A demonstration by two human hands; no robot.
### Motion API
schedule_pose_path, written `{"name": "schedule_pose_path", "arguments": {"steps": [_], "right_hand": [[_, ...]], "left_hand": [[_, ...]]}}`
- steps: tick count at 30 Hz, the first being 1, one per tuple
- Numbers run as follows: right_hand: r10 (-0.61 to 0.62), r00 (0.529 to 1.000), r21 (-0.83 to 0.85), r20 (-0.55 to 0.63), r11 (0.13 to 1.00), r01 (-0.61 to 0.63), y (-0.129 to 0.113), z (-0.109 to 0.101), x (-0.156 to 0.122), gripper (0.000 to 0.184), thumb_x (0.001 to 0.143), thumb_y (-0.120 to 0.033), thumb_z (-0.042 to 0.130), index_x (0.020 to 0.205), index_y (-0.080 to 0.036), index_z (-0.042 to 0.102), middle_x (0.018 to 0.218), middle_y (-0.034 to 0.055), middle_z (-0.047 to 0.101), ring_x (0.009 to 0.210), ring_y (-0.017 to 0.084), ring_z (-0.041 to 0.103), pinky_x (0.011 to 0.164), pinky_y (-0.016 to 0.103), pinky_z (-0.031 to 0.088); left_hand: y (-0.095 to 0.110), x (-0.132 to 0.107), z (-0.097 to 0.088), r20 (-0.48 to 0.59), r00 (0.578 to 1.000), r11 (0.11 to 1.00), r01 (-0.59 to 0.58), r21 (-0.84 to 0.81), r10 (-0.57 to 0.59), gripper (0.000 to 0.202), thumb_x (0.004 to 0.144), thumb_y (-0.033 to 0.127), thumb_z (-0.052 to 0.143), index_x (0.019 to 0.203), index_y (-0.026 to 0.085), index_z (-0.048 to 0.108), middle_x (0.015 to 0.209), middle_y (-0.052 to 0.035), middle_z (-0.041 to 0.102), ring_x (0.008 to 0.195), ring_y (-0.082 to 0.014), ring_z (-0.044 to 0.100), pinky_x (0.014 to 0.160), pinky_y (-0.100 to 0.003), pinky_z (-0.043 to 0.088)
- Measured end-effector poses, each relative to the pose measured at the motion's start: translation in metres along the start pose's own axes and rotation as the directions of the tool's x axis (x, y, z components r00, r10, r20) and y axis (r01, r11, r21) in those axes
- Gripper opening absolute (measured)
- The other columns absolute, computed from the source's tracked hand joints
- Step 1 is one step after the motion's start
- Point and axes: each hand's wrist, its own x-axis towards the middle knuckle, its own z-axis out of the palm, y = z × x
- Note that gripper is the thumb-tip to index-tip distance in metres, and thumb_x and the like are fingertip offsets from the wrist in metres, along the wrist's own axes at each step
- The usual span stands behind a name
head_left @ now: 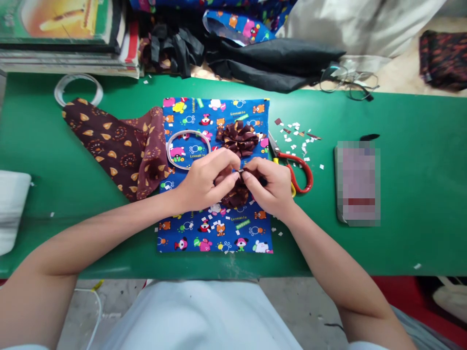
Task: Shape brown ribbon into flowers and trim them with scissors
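Roughly bodyward, the pinched brown cloth [235, 197] extends

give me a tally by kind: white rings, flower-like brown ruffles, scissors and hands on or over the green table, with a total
White rings: 2
Flower-like brown ruffles: 2
Scissors: 1 pair
Hands, left and right: 2
Total: 7

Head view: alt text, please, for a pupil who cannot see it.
The left hand and right hand pinch a gathered brown fabric piece over a blue cartoon-print cloth on a green table. A brown rosette lies beyond; red-handled scissors lie to the right.
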Motion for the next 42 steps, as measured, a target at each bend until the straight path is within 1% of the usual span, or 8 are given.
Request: {"name": "schedule_pose_path", "arguments": {"steps": [3, 10, 17, 26, 32, 36, 39, 42], "right_hand": [[-0.016, 1.000, 0.004, -0.004, 1.000, 0.016, 0.0005, 0.0000, -0.0002, 0.014, 0.082, -0.017, 0.051, 0.068, -0.019, 0.050, 0.059, -0.0032, 0.049, 0.053, 0.009, 0.043, 0.054, 0.022, 0.035], [-0.019, 1.000, -0.018, -0.001, 1.000, 0.019, 0.0007, 0.0001, -0.0010, 0.014, 0.080, -0.016, 0.052, 0.066, -0.019, 0.050, 0.057, -0.0035, 0.048, 0.051, 0.008, 0.042, 0.052, 0.022, 0.035], [-0.047, 0.999, -0.014, 0.006, 0.999, 0.047, 0.0001, 0.0005, -0.0013, 0.015, 0.078, -0.013, 0.053, 0.065, -0.018, 0.050, 0.056, -0.0040, 0.046, 0.050, 0.007, 0.039, 0.050, 0.021, 0.033], [-0.031, 0.999, 0.013, 0.005, 0.999, 0.031, 0.0005, 0.0016, -0.0017, 0.016, 0.076, -0.013, 0.053, 0.063, -0.019, 0.048, 0.055, -0.0043, 0.044, 0.049, 0.007, 0.037, 0.050, 0.022, 0.031], [-0.023, 1.000, 0.030, 0.017, 0.999, 0.022, 0.0006, 0.0008, -0.0014, 0.016, 0.078, -0.014, 0.053, 0.063, -0.019, 0.048, 0.055, -0.0041, 0.045, 0.049, 0.007, 0.038, 0.050, 0.022, 0.031], [-0.008, 1.000, 0.046, 0.019, 0.999, 0.007, 0.0002, 0.0002, -0.0014, 0.015, 0.081, -0.018, 0.051, 0.066, -0.020, 0.047, 0.057, -0.0035, 0.046, 0.051, 0.008, 0.039, 0.050, 0.022, 0.032], [0.018, 1.000, 0.014, -0.010, 1.000, -0.018, -0.0003, 0.0004, -0.0023, 0.015, 0.084, -0.021, 0.050, 0.069, -0.020, 0.047, 0.057, -0.0037, 0.046, 0.050, 0.008, 0.039, 0.050, 0.023, 0.032], [-0.011, 0.999, -0.068, -0.044, 0.998, 0.008, 0.0000, -0.0005, -0.0029, 0.011, 0.085, -0.022, 0.051, 0.073, -0.020, 0.049, 0.058, -0.0034, 0.049, 0.049, 0.008, 0.042, 0.049, 0.024, 0.034]], "left_hand": [[-0.0010, 0.0009, -0.0003, 0.042, 0.998, 0.998, -0.043, 0.041, 0.041, 0.004, 0.087, 0.016, 0.048, 0.084, 0.018, 0.050, 0.073, 0.0001, 0.052, 0.067, -0.0113, 0.048, 0.063, -0.025, 0.041], [-0.0031, 0.0013, 0.0014, 0.081, 0.995, 0.995, -0.072, 0.073, 0.066, 0.008, 0.089, 0.014, 0.044, 0.085, 0.015, 0.051, 0.079, -0.0034, 0.056, 0.074, -0.0128, 0.051, 0.068, -0.025, 0.042], [-0.0044, 0.0008, 0.0025, 0.106, 0.991, 0.993, -0.092, 0.073, 0.084, 0.011, 0.092, 0.018, 0.043, 0.087, 0.016, 0.052, 0.080, -0.0032, 0.056, 0.074, -0.0131, 0.052, 0.067, -0.025, 0.043], [-0.0039, 0.0010, 0.0021, 0.120, 0.990, 0.993, -0.087, 0.075, 0.078, 0.012, 0.092, 0.016, 0.042, 0.086, 0.015, 0.053, 0.080, -0.0038, 0.058, 0.074, -0.0125, 0.053, 0.067, -0.025, 0.043], [-0.0046, 0.0016, 0.0020, 0.086, 0.993, 0.993, -0.092, 0.073, 0.085, 0.012, 0.090, 0.015, 0.045, 0.082, 0.016, 0.053, 0.073, -0.0010, 0.055, 0.069, -0.0112, 0.050, 0.064, -0.024, 0.041], [-0.0045, 0.0017, 0.0020, 0.036, 0.998, 0.996, -0.055, 0.067, 0.052, 0.012, 0.087, 0.015, 0.047, 0.077, 0.017, 0.053, 0.068, 0.0014, 0.052, 0.064, -0.0100, 0.048, 0.061, -0.023, 0.040], [-0.0036, 0.0017, 0.0022, -0.006, 1.000, 0.998, -0.022, 0.067, 0.023, 0.012, 0.085, 0.013, 0.048, 0.075, 0.017, 0.053, 0.067, 0.0020, 0.052, 0.063, -0.0092, 0.047, 0.060, -0.022, 0.039], [-0.0020, 0.0019, 0.0019, -0.046, 0.999, 0.998, 0.016, 0.066, -0.013, 0.012, 0.085, 0.014, 0.049, 0.074, 0.017, 0.052, 0.067, 0.0022, 0.053, 0.061, -0.0086, 0.048, 0.059, -0.022, 0.039]]}}
